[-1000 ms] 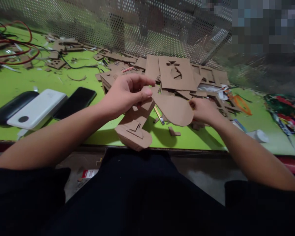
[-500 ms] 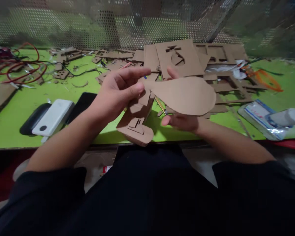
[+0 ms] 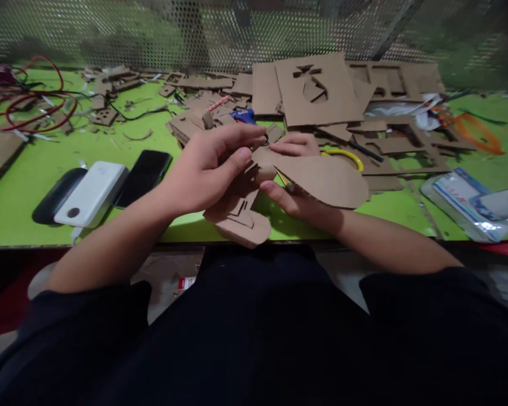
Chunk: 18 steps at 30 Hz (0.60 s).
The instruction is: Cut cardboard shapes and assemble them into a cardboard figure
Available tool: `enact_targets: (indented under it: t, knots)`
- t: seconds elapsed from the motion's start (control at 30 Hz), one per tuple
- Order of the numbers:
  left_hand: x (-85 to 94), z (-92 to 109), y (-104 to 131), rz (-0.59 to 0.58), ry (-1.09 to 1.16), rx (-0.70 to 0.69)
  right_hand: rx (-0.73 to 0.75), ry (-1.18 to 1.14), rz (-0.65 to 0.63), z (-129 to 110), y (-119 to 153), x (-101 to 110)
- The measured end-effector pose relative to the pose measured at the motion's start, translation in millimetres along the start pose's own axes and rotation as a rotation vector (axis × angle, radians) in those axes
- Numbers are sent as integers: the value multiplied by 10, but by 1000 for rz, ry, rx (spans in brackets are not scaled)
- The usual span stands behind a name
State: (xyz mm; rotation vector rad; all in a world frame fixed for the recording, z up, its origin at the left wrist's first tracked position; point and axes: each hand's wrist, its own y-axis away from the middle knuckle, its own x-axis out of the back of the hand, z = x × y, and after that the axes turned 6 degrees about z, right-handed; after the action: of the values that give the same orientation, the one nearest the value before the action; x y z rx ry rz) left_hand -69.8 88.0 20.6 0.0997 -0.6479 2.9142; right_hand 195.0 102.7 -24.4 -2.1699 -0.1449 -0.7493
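Note:
A rounded, paddle-shaped cardboard piece (image 3: 330, 177) extends to the right, its narrow end over a cardboard assembly (image 3: 249, 225) near the table's front edge. My right hand (image 3: 300, 200) is closed around the narrow part, thumb in front and fingers behind. My left hand (image 3: 215, 166) curves over the left end of the piece, thumb and fingers closed on the joint between it and the assembly. The palm hides part of the assembly. Yellow-handled scissors (image 3: 345, 155) lie partly under the paddle-shaped piece.
Cut cardboard sheets (image 3: 317, 96) and scraps cover the back of the green table (image 3: 186, 228). A blue tool (image 3: 243, 116) lies behind my hands. Left are a phone (image 3: 146, 175), a white power bank (image 3: 91, 193) and red cable (image 3: 38, 121). A plastic packet (image 3: 457, 200) lies right.
The paddle-shaped piece has tilted and moved slightly down. My right hand has shifted left toward its narrow end, and my left hand has come down over the joint. The scissors now show.

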Motion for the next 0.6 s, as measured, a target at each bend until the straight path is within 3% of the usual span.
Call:
enact_targets:
  t: [0.1,0.27,0.43,0.6]
  knots:
    - [160,18,-70,-78,-305,-153,-33,-10,-6,-49,55,-43]
    - [334,37,-190,-252,-385,-133,-30,-70,3,-10,168,-168]
    - [325,151,-157,-344,-565,-208,38,-262,135,170,248,-372]
    - [239,213,-100,-306,-592,-246,-60,-320,116,124,270,-389]
